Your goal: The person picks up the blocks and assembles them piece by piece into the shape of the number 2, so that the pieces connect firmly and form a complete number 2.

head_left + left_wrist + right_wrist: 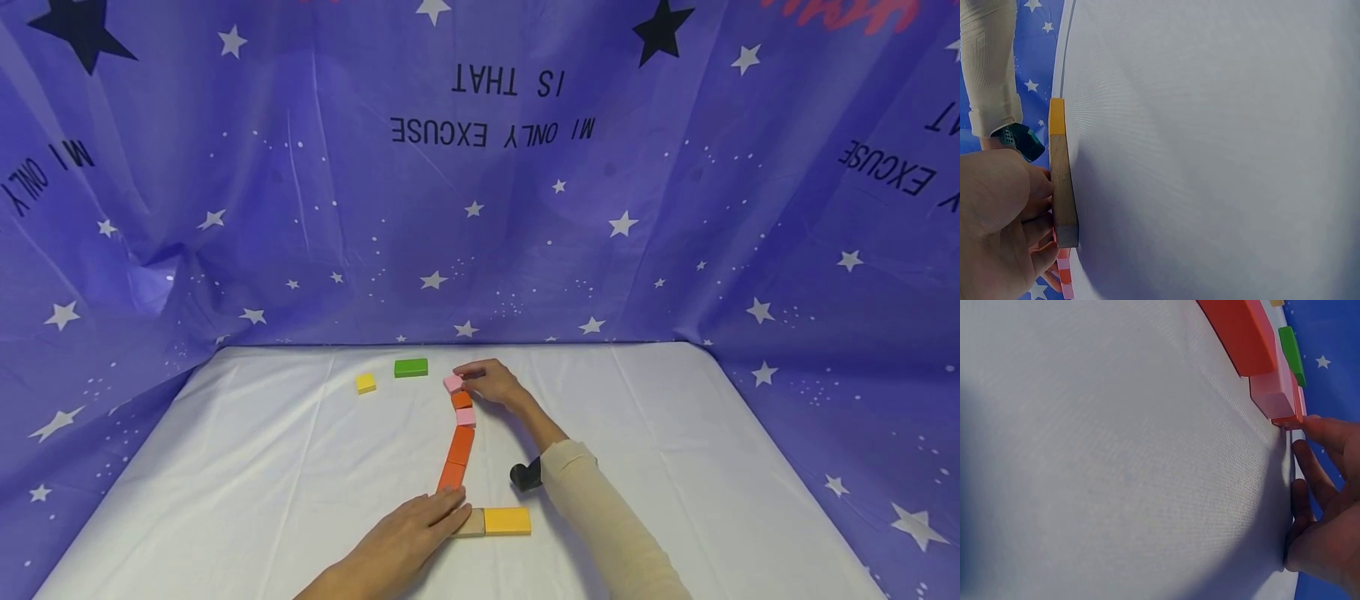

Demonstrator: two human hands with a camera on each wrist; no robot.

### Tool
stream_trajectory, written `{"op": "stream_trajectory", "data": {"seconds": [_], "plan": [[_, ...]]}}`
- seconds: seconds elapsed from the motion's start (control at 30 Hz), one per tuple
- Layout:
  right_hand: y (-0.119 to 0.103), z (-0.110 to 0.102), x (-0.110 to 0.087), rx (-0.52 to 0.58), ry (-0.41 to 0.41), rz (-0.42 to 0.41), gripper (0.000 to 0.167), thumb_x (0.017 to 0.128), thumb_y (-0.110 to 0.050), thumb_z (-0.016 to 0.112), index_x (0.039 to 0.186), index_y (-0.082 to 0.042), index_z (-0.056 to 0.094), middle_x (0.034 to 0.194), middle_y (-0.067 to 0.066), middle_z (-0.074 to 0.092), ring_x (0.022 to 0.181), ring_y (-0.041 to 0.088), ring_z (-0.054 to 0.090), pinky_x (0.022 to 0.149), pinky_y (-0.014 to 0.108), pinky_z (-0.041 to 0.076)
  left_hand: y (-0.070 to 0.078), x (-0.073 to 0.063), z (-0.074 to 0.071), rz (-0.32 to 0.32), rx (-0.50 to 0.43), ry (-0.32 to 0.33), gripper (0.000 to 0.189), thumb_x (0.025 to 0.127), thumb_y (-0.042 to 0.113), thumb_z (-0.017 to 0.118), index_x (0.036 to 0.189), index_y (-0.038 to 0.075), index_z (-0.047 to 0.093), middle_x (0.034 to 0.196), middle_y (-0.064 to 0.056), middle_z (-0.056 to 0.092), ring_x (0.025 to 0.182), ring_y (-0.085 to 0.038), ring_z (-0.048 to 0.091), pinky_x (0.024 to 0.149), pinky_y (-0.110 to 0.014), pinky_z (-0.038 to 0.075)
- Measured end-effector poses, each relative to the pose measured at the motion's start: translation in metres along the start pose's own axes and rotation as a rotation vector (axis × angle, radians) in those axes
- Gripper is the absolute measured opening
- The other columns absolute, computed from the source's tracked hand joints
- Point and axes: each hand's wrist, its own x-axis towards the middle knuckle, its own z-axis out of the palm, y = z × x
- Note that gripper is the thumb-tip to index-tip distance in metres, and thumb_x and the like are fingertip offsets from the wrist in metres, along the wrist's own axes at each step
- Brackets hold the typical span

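Fingers (472, 367) of my right hand (492, 382) pinch the pink block (452, 383) nearest the worktop's (675, 433) far edge; align gently, left hand (402, 533) relaxed.

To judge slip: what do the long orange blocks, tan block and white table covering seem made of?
Long orange blocks: painted wood or plastic, unclear which; smooth, even colour, no visible grain. Tan block: probably unpainted wood; brownish, faintly mottled side. White table covering: apparently matte fabric; fine weave and soft creases.
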Motion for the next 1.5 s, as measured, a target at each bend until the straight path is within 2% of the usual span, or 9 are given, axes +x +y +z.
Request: {"op": "stream_trajectory", "data": {"seconds": [0.4, 0.67, 0.93, 1.03, 1.23, 1.5], "plan": [[-0.0018, -0.0006, 0.0006, 0.005, -0.017, -0.016, 0.028, 0.088, -0.009, 0.071, 0.116, -0.010, 0.076, 0.114, 0.005, 0.072, 0.111, 0.020, 0.063, 0.100, 0.037, 0.046, -0.0004, -0.0007, -0.0004, 0.012, 0.017, 0.029, 0.049, 0.088, 0.006, 0.070, 0.136, 0.002, 0.060, 0.140, -0.016, 0.055, 0.126, -0.027, 0.055, 0.097, -0.042, 0.051], [-0.0017, 0.0000, 0.0006, 0.006, -0.014, -0.047, 0.027, 0.088, -0.007, 0.069, 0.113, -0.011, 0.078, 0.111, 0.004, 0.072, 0.109, 0.018, 0.063, 0.099, 0.035, 0.046, -0.0002, 0.0001, -0.0006, -0.006, -0.001, -0.012, 0.049, 0.091, 0.008, 0.068, 0.138, 0.002, 0.058, 0.143, -0.016, 0.053, 0.129, -0.026, 0.053, 0.098, -0.042, 0.050], [-0.0045, 0.0012, -0.0006, -0.004, -0.023, 0.003, 0.028, 0.090, -0.010, 0.069, 0.116, -0.012, 0.076, 0.116, 0.006, 0.071, 0.115, 0.023, 0.060, 0.104, 0.045, 0.041, -0.0003, -0.0001, 0.0006, 0.013, 0.019, 0.019, 0.049, 0.089, 0.007, 0.070, 0.136, 0.002, 0.060, 0.140, -0.016, 0.055, 0.127, -0.026, 0.055, 0.097, -0.041, 0.051], [-0.0049, 0.0008, -0.0014, -0.004, -0.031, 0.004, 0.029, 0.090, -0.010, 0.068, 0.117, -0.012, 0.076, 0.118, 0.007, 0.070, 0.116, 0.023, 0.060, 0.105, 0.045, 0.041, -0.0002, -0.0001, 0.0009, 0.014, 0.020, 0.024, 0.048, 0.088, 0.007, 0.070, 0.136, 0.002, 0.060, 0.140, -0.016, 0.056, 0.127, -0.027, 0.055, 0.096, -0.041, 0.051], [-0.0037, 0.0010, 0.0001, 0.005, -0.039, -0.001, 0.029, 0.090, -0.009, 0.068, 0.117, -0.012, 0.076, 0.120, 0.008, 0.070, 0.117, 0.024, 0.059, 0.103, 0.043, 0.042, 0.0004, -0.0005, -0.0001, -0.001, -0.002, -0.006, 0.048, 0.091, 0.008, 0.068, 0.137, 0.001, 0.059, 0.142, -0.016, 0.054, 0.128, -0.026, 0.054, 0.098, -0.043, 0.050], [-0.0051, 0.0009, -0.0003, -0.018, -0.035, 0.011, 0.029, 0.089, -0.012, 0.069, 0.117, -0.015, 0.077, 0.120, 0.007, 0.070, 0.118, 0.024, 0.058, 0.107, 0.048, 0.037, -0.0001, -0.0003, -0.0002, 0.006, 0.004, 0.003, 0.048, 0.090, 0.008, 0.068, 0.137, 0.001, 0.058, 0.142, -0.016, 0.054, 0.128, -0.027, 0.054, 0.097, -0.042, 0.051]]}}
